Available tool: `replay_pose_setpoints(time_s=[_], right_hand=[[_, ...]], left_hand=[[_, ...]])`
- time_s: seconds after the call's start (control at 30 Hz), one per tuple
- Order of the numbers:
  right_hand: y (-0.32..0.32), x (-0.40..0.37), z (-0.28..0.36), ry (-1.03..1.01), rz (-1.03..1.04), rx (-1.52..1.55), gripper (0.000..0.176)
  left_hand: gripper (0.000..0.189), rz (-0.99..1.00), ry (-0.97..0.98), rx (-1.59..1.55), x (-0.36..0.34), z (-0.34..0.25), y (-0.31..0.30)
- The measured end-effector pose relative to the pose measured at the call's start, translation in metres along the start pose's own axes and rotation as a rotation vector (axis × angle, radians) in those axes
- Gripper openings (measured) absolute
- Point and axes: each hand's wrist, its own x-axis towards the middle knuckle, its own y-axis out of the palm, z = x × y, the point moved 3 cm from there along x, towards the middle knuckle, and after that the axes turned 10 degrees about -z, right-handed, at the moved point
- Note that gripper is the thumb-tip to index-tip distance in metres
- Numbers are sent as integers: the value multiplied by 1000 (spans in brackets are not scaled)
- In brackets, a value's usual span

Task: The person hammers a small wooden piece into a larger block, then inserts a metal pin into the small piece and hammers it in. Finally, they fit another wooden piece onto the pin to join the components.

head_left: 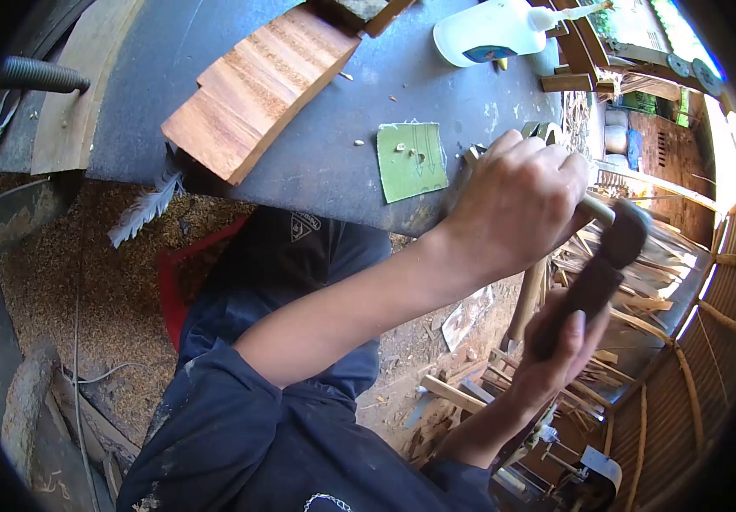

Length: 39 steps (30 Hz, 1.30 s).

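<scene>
My left hand is closed in a fist around a hammer, whose pale handle shows beside the fist. The dark hammer head is slightly blurred and meets the end of a long dark block. My right hand grips that block from below, the thumb lying along its side; I cannot tell what kind of tool it is. Near my left fist, a green square of sandpaper-like sheet lies on the dark table, with small chips on it. A metal object is partly hidden behind the fist.
A curved wooden piece overhangs the table's near edge. A white squeeze bottle lies on its side at the back. A threaded rod and pale board are at left. Wood offcuts crowd the right; sawdust covers the floor.
</scene>
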Motion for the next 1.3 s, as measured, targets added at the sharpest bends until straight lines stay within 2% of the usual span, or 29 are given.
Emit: replay_pose_setpoints(time_s=[0.03, 0.1, 0.13, 0.2, 0.27, 0.37, 0.4, 0.5, 0.6, 0.7, 0.77, 0.83, 0.93, 1.0, 1.1, 1.2, 1.3], right_hand=[[-5, 4, -3, -72, -41, 123, 67], [-5, 3, -1, -11, -117, 450, 72], [-7, 4, -5, 10, -156, 477, 75], [-8, 1, -12, -37, 15, 210, 73], [-4, -7, -15, -4, 140, 122, 69], [-10, -7, -16, 42, 26, 243, 65], [-8, -10, -16, 77, -88, 294, 61], [-6, -8, -15, 74, -178, 288, 66], [-14, -8, -28, 79, -117, 358, 58], [-1, -7, -25, 91, -198, 238, 64], [1, -5, -28, 14, -107, 68, 55], [4, -9, -32, 33, -27, -33, 53], [21, -3, -24, -391, 44, -397, 52], [40, 1, -8, -398, 71, -482, 47], [60, 11, 2, -568, 9, -633, 46], [81, 20, 3, -619, -76, -631, 45], [87, 15, 12, -675, -110, -562, 44]], left_hand=[[39, 10, -7, 4, 0, 1, -1], [38, -28, -1, 0, -2, 0, 0], [37, -45, 6, -4, -2, 0, 0], [35, -29, 14, 2, -3, 0, 0], [32, -17, 22, 19, -4, 0, 2], [28, -4, 36, 74, -8, 1, 3], [27, 2, 48, 93, -8, 0, 3], [25, 42, 136, 120, -8, -2, 4], [27, 57, 202, 88, -8, -4, 2], [32, -2, 207, -20, -6, -9, -1], [37, -3, 189, -50, -2, -14, -7], [45, 60, 169, -25, 7, -21, -29], [48, 191, 176, 142, 19, -23, -64], [44, 243, 211, 213, 24, -21, -77], [37, 280, 257, 276, 26, -16, -82], [34, 352, 265, 372, 31, -14, -84], [26, 276, 322, 378, 27, -6, -85]])
